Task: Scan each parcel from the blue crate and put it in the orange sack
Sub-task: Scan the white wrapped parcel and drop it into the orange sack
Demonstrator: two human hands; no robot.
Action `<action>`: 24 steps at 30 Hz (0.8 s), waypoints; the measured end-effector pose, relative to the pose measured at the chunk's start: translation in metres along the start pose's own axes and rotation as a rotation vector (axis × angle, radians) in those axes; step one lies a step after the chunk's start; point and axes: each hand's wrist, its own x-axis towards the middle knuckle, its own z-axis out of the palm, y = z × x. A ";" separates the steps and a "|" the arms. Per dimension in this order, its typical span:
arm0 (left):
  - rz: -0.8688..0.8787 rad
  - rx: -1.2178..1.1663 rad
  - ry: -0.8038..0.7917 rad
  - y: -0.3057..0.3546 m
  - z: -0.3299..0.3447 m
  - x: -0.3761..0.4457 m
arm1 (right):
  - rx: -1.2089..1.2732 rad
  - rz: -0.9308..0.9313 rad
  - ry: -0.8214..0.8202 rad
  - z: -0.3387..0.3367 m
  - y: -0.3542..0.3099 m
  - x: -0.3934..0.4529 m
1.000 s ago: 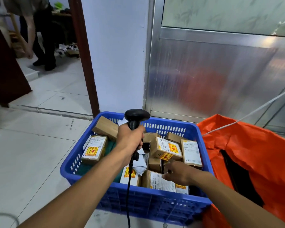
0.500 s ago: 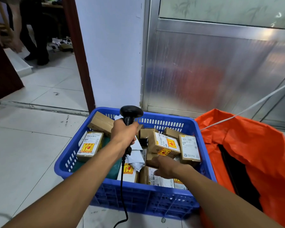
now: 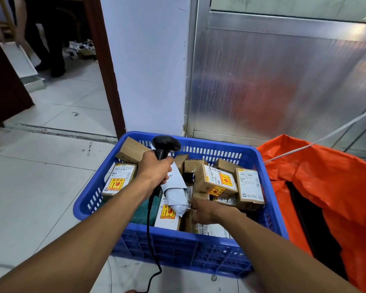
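The blue crate [image 3: 199,248] stands on the floor in front of me, filled with several cardboard parcels and a grey-white poly mailer [image 3: 175,193]. My left hand [image 3: 154,168] grips a black corded scanner [image 3: 165,144] above the crate's left half, head pointing away. My right hand [image 3: 205,210] is down inside the crate at the mailer's near end, thumb against it; its fingertips are hidden between the mailer and a box. The orange sack [image 3: 330,187] stands to the crate's right with its dark mouth open.
A white wall and a metal door panel [image 3: 283,81] rise just behind the crate. A white cord [image 3: 325,136] runs over the sack. Through a doorway at the far left, another person [image 3: 40,28] stands holding a white board. Tiled floor lies to the left.
My right hand has slid left from the labelled box at the crate's front to the mailer's end. The view has tilted, and my left hand stays on the scanner.
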 end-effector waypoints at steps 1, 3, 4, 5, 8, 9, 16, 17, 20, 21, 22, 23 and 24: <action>-0.001 -0.003 0.004 0.000 0.000 0.001 | 0.042 -0.005 0.013 0.002 -0.003 0.002; -0.004 -0.005 0.011 -0.001 0.000 0.001 | 0.129 -0.021 0.064 0.003 -0.011 0.006; -0.006 -0.004 0.012 -0.001 0.001 0.001 | 0.164 -0.034 0.091 0.003 -0.016 0.008; -0.006 -0.003 0.013 -0.001 0.001 0.001 | 0.185 -0.053 0.109 0.003 -0.020 0.009; -0.003 -0.007 0.013 -0.002 0.004 0.002 | 0.145 -0.089 0.107 0.005 -0.032 0.012; 0.000 -0.010 0.010 -0.002 0.004 0.002 | 0.122 -0.082 0.086 0.006 -0.035 0.012; 0.011 -0.025 0.014 -0.002 0.005 0.003 | 0.141 0.022 0.012 0.020 -0.042 0.027; 0.010 -0.025 0.015 -0.002 0.005 0.004 | 0.163 0.034 0.012 0.020 -0.041 0.030; 0.007 -0.028 0.027 -0.005 0.003 0.008 | 0.222 0.042 0.046 0.021 -0.039 0.033; 0.004 -0.032 0.033 -0.006 0.002 0.009 | 0.257 0.040 0.080 0.022 -0.040 0.034; 0.003 -0.037 0.037 -0.006 0.001 0.011 | 0.306 0.046 0.125 0.021 -0.042 0.034; 0.004 -0.043 0.041 -0.006 0.000 0.011 | 0.360 0.053 0.171 0.021 -0.044 0.035; 0.005 -0.048 0.045 -0.006 0.000 0.012 | 0.411 0.066 0.207 0.020 -0.046 0.035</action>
